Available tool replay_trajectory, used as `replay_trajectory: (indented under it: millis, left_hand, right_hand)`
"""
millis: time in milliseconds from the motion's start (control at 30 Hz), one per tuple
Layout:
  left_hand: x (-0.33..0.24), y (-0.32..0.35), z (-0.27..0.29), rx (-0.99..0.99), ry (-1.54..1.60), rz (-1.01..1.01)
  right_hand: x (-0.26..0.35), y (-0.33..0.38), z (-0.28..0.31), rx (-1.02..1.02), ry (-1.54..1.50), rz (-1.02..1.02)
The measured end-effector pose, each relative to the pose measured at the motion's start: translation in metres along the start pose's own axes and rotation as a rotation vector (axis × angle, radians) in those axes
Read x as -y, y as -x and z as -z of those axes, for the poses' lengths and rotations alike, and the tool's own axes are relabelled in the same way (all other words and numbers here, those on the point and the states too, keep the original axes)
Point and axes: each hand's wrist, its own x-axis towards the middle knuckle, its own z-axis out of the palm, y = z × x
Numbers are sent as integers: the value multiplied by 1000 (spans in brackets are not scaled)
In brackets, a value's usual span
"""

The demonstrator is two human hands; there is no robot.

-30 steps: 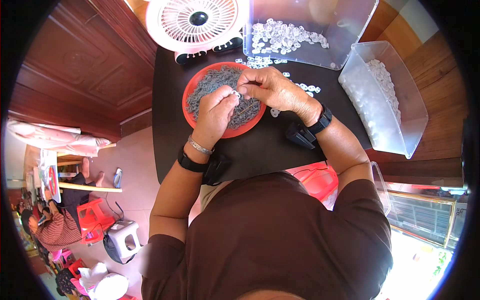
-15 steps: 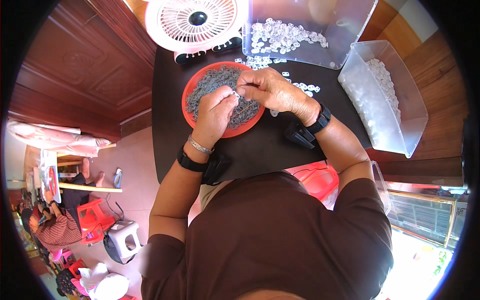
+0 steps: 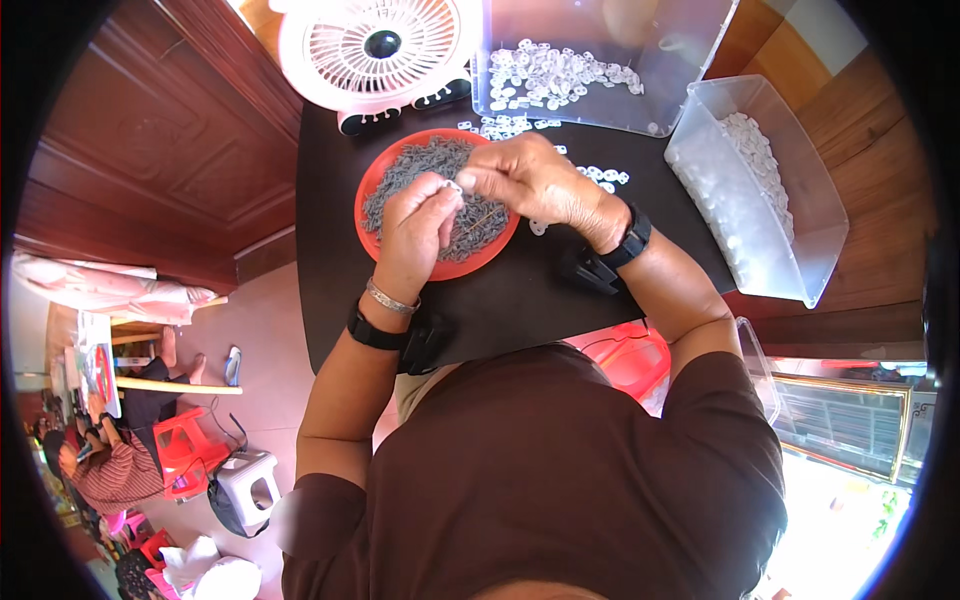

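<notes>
Both hands meet over a round red tray (image 3: 393, 161) heaped with small grey parts (image 3: 425, 165). My left hand (image 3: 420, 225) pinches a small white plastic piece (image 3: 455, 186) at its fingertips. My right hand (image 3: 535, 180) closes on the same piece from the right, thumb and forefinger touching it. A thin grey part lies between the fingers, too small to make out. Each wrist carries a black band, and the left one also a silver bracelet.
A black table (image 3: 520, 300) bears the tray. Behind it stand a pink desk fan (image 3: 375, 45) and a clear bin (image 3: 600, 60) of white plastic pieces; a second clear bin (image 3: 760, 190) stands right. Loose white pieces (image 3: 600, 178) lie beside my right hand. Red stools and a person sit lower left.
Both hands stay pressed together over the red tray, with only slight finger movement on the white piece.
</notes>
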Motion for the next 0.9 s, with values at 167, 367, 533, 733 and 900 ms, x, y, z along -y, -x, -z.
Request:
replay_trajectory:
  millis: [167,367,533,733,900]
  left_hand:
    - [0,-2,6,-54,5,-48]
    - [4,-5,4,-30,14,-53]
    - [2,-1,8,-38,32,-42]
    - [-1,-1,6,-31,8,-38]
    - [-3,-1,6,-50,13,-34]
  right_hand:
    - [-33,-4,43,-369,208,-200]
    - [-91,7,63,-350,560,-272]
    - [-75,11,75,78,444,-363]
    - [-59,17,80,290,489,-442]
    - [-66,18,79,314,416,-427]
